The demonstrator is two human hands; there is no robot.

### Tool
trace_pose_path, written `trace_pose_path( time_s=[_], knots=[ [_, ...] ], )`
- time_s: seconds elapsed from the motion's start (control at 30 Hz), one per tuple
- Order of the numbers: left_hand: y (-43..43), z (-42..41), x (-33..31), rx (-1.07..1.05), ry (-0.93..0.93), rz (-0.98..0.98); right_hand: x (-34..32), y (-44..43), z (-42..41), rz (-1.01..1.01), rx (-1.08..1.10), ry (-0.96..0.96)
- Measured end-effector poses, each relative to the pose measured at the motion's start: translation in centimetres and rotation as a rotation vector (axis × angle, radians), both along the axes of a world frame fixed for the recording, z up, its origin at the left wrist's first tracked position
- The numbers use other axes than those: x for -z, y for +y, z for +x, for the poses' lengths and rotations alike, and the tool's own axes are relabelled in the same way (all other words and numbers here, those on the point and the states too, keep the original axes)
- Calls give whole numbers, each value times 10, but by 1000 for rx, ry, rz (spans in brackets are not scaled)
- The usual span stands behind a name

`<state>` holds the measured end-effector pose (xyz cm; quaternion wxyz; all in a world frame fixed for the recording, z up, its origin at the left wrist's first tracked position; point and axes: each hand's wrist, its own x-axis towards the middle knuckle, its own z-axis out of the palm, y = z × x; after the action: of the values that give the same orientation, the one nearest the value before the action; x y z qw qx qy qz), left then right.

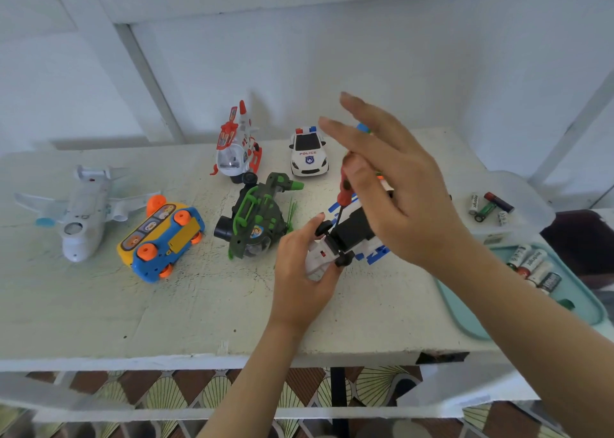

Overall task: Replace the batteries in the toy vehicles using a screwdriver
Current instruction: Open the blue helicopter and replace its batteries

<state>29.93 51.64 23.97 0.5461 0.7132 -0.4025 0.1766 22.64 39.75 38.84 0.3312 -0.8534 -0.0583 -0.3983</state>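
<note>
Currently, the left grip (299,264) is curled around the white-and-black toy vehicle (352,235), holding it belly-up and tilted at the near middle of the desk (199,304). The right grip (398,198) pinches the red handle of the screwdriver (344,193) with the thumb while the remaining fingers are spread straight and clear of the tool. The shaft points down into the dark underside of the vehicle. Whether the tip is seated in a screw head cannot be determined. The principal hazard is probably slippage. A thumb-side pinch gives little downward force, so the tip may ride out of the screw, round off its head or skid across the plastic toward the left grip's fingers beside it. A second hazard is rotation of the vehicle, since it is supported by one hand only and not braced flat on the desk. A freed screw would be small, and could drop and roll among the green vehicle (255,218) and the other toys, or over the near edge. Battery mix-up is also possible: one group lies in the teal tray (465,321) and loose batteries (488,206) lie farther back on the right, and nothing visible tells fresh cells from spent ones.
</note>
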Motion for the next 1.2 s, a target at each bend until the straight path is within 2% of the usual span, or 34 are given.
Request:
trace_pose_path(
  time_s=[0.17, 0.33, 0.5, 0.6, 0.73, 0.83, 0.9, 0.97, 1.07, 1.2],
  knots=[
    [0, 0, 0, 5, 12, -6, -3, 0, 0, 143, -85, -25],
    [0, 2, 1, 0, 1, 1, 1, 2, 2, 85, -10, -52],
    [0, 2, 0, 3, -9, 2, -2, 2, 0, 250, -231, 104],
    [0, 2, 1, 4, -6, -2, -3, 6, -1, 341, -246, 97],
    [1, 1, 1, 4, -1, 10, -4, 7, 1, 94, -45, -13],
    [0, 1, 0, 2, -6, 15, -6, 5, 3, 21, -50, -2],
    [0, 1, 0, 12, 0, 13, -8, 3, 2, 75, -154, 59],
    [1, 1, 0, 15, 1, 10, -11, 2, 0, 225, -268, 139],
    [1, 2, 1, 13, 6, 14, -16, 2, -3, 434, -339, 131],
    [1, 2, 2, 10, 10, 19, -11, 0, 0, 349, -193, 54]
  ],
)
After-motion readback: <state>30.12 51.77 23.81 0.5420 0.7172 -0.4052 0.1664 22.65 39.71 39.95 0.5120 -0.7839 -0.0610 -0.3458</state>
